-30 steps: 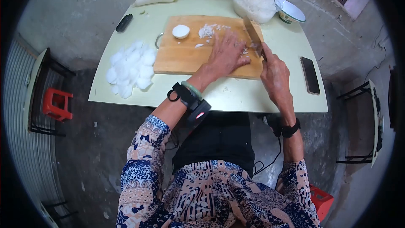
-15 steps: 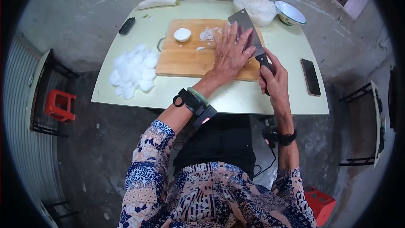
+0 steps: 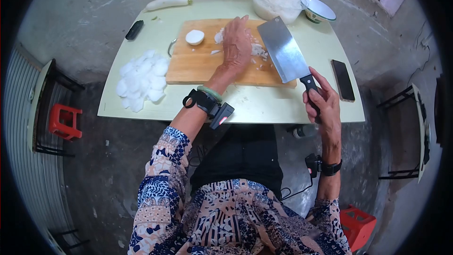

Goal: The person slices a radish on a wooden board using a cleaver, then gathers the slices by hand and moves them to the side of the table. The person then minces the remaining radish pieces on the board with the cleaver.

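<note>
My right hand [image 3: 328,106] grips the black handle of a cleaver [image 3: 283,49], its broad blade tilted over the right side of the wooden cutting board [image 3: 193,68]. Fingers stretched out, my left hand [image 3: 237,45] stands on edge over the board among chopped white radish bits [image 3: 258,51], hiding some of them. It holds nothing that I can see. A cut radish piece [image 3: 194,37] sits on the board, left of that hand. Beside the board, a pile of thin white radish slices [image 3: 141,80] lies on the table.
A whole white radish [image 3: 168,3] lies at the table's back left, near a small black object [image 3: 134,29]. At the back right stand a clear tub [image 3: 262,13] of white shreds and an enamel bowl [image 3: 318,8]. A phone [image 3: 343,80] lies on the right.
My left hand has come off the cleaver's blade and turned on edge over the radish bits. My right hand has moved right with the cleaver, whose blade now shows its broad face.
</note>
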`<action>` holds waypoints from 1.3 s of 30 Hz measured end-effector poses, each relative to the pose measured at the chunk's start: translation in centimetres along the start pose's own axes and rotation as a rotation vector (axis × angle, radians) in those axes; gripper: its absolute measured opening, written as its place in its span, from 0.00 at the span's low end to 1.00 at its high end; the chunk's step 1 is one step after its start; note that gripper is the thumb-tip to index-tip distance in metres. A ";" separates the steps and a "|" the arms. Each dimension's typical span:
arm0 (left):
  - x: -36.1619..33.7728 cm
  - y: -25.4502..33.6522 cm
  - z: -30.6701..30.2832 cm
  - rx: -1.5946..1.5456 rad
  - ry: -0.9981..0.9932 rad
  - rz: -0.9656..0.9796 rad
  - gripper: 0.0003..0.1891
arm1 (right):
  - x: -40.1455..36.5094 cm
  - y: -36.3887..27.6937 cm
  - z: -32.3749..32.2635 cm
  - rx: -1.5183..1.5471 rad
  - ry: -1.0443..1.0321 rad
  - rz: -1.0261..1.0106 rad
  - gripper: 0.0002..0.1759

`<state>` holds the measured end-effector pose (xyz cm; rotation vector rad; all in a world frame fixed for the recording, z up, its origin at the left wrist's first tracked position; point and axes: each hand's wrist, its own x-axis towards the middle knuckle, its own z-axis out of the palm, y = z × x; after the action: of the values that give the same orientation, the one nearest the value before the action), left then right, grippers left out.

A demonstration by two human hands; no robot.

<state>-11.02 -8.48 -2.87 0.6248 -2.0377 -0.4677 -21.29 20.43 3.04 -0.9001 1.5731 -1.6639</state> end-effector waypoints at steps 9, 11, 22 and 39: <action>1.2 4.0 -2.3 -1.708 -0.177 -0.740 0.38 | 2.7 0.1 2.2 0.172 -0.063 -0.005 0.36; 1.0 4.2 -2.5 -1.742 -0.178 -0.768 0.40 | 4.2 0.5 2.9 0.145 -0.049 -0.038 0.35; -0.2 3.7 -3.0 -1.411 -0.376 -0.648 0.26 | 10.0 0.0 4.4 -0.071 0.149 -0.249 0.30; -5.6 0.0 -7.0 0.030 -0.244 0.121 0.21 | 1.2 0.6 0.4 -0.740 0.192 -0.122 0.27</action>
<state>-2.45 -5.70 -3.11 0.4777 -2.3026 -0.4604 -21.58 19.21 2.46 -1.2371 2.3746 -1.2626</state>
